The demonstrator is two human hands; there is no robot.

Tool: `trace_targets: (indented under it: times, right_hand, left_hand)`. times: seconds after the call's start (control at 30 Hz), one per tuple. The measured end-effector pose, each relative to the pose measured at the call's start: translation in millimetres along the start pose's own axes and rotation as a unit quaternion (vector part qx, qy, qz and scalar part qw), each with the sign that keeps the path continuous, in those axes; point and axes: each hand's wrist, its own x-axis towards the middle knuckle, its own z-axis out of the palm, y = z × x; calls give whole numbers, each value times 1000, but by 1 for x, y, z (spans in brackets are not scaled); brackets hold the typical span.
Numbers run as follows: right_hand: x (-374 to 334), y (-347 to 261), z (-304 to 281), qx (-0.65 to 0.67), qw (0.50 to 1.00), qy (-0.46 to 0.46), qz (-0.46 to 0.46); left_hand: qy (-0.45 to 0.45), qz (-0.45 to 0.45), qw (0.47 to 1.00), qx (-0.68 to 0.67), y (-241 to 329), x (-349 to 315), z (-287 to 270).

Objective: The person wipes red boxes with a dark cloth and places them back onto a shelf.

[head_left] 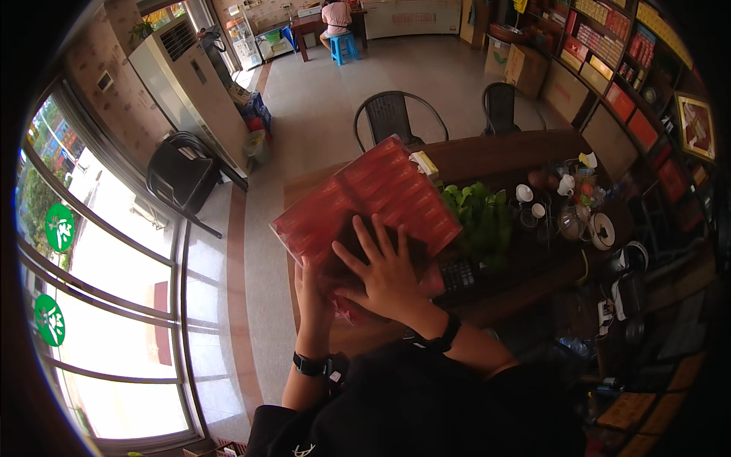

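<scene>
A large red package (381,183), printed in rows and seemingly wrapped in shiny clear film, is tilted over the near left part of the brown table. My left hand (311,289) grips its near left edge, with most of the fingers hidden. Across the lower part of the package lies my right hand (381,270), its fingers spread apart. Beneath that palm is a dark patch; whether it is an opening or a shadow I cannot tell. Crumpled pink-red wrapping (350,311) shows below the hands. Dark bands circle both wrists.
Right of the package stand a leafy green plant (480,217), a dark keypad (458,276) and white cups (525,193) on the table (518,156). Black chairs (387,118) line its far side. Shelves fill the right wall. A person (336,17) sits far off on a blue stool.
</scene>
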Motion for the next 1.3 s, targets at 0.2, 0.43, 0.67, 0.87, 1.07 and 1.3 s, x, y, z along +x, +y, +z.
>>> trace_targets:
  times: [0.2, 0.43, 0.67, 0.87, 1.07, 1.3]
  right_hand:
    - [-3, 16, -3, 31, 991, -85, -103]
    - [-1, 81, -5, -99, 990, -37, 90]
    - [-11, -9, 3, 34, 988, -116, -92]
    - [7, 44, -4, 2, 990, -110, -85]
    - [21, 100, -9, -145, 986, -65, 52]
    - [8, 68, 5, -92, 989, -107, -35]
  left_hand:
    - [-45, -110, 991, -63, -4, 7, -1]
    - [-34, -100, 994, -27, -15, 9, 8]
    - [-8, -201, 967, -154, -15, 2, -18]
    - [-31, -156, 987, -11, -17, 4, -15]
    - [-22, -110, 994, -9, -11, 4, -20]
    - [-12, -94, 995, 26, -48, 9, -30]
